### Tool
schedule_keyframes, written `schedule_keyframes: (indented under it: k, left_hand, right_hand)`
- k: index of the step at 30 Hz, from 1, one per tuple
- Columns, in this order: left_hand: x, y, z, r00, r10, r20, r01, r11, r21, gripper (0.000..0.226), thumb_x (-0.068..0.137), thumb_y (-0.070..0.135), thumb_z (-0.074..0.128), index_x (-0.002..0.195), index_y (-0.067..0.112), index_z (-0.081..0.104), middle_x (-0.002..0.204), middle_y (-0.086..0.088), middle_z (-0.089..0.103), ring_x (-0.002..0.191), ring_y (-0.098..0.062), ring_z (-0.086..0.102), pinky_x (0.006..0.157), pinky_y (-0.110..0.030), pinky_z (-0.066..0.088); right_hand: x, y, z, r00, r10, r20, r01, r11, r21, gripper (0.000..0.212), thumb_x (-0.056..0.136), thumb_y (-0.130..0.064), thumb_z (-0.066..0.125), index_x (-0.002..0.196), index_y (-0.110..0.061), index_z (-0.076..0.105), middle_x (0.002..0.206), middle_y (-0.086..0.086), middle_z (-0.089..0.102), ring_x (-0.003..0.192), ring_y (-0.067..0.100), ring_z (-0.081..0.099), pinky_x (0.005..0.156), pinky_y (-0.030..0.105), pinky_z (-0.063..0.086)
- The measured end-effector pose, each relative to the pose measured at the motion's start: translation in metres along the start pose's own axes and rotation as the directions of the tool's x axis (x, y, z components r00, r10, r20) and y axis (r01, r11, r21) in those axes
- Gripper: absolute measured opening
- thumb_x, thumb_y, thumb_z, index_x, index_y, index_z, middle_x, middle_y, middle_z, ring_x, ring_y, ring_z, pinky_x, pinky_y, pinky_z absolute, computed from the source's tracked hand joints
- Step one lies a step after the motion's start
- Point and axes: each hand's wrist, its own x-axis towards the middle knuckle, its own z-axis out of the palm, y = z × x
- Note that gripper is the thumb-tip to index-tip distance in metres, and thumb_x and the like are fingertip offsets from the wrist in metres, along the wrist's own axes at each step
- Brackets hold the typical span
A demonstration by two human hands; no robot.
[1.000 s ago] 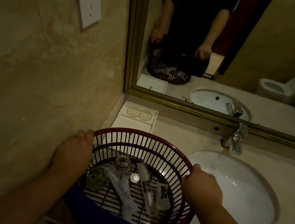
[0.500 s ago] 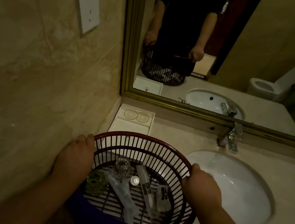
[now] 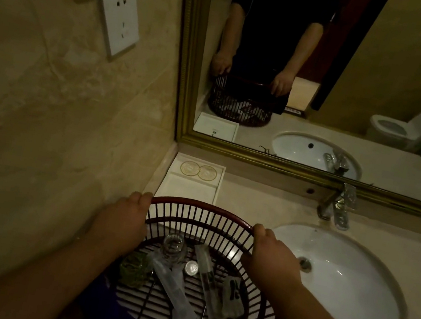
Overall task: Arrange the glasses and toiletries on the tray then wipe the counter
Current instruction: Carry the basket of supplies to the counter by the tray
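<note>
Basket (image 3: pixel 206 243) carried slightly farther onto counter (image 3: pixel 266 203); left hand (image 3: pixel 122 222) and right hand (image 3: pixel 271 254) clamped on rim. Glasses (image 3: pixel 174 247), toiletries (image 3: pixel 206 279) inside. Tray (image 3: pixel 187 189) unfilled; wiping pending.

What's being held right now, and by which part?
The basket, in both hands by its rim: left hand on the left side of the rim, right hand on the right side, fingers curled over the edge. Nothing inside it is held.
</note>
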Motion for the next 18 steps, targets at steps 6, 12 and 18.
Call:
schedule_keyframes:
  k: [6, 12, 18]
  left_hand:
    - [0.046, 0.028, -0.001, 0.988, 0.141, 0.067, -0.145, 0.988, 0.048, 0.047, 0.087, 0.036, 0.063, 0.127, 0.02, 0.043, 0.117, -0.004, 0.053, 0.094, -0.022, 0.057, 0.068, -0.037, 0.05]
    - [0.085, 0.043, -0.007, 0.936, 0.309, 0.17, -0.315, 0.949, 0.007, 0.041, 0.083, 0.048, 0.064, 0.115, 0.029, 0.047, 0.099, 0.003, 0.061, 0.083, -0.019, 0.059, 0.059, -0.032, 0.041]
    - [0.102, 0.022, -0.006, 0.921, 0.266, 0.284, -0.264, 0.963, -0.045, 0.028, 0.081, 0.046, 0.066, 0.105, 0.033, 0.063, 0.082, 0.011, 0.058, 0.07, -0.009, 0.048, 0.05, -0.024, 0.03]
  right_hand:
    - [0.044, -0.019, 0.002, 0.988, -0.149, 0.034, 0.149, 0.989, -0.014, 0.042, 0.083, -0.041, 0.063, 0.118, -0.029, 0.045, 0.102, -0.003, 0.06, 0.08, 0.021, 0.063, 0.057, 0.031, 0.045]
    - [0.086, -0.058, 0.006, 0.946, -0.308, 0.102, 0.312, 0.95, -0.026, 0.049, 0.082, -0.036, 0.067, 0.124, -0.024, 0.044, 0.104, 0.004, 0.06, 0.083, 0.029, 0.064, 0.058, 0.034, 0.046]
    - [0.11, -0.087, 0.007, 0.913, -0.363, 0.184, 0.373, 0.927, -0.023, 0.024, 0.084, -0.031, 0.066, 0.104, -0.021, 0.058, 0.089, 0.003, 0.065, 0.079, 0.028, 0.065, 0.058, 0.031, 0.036]
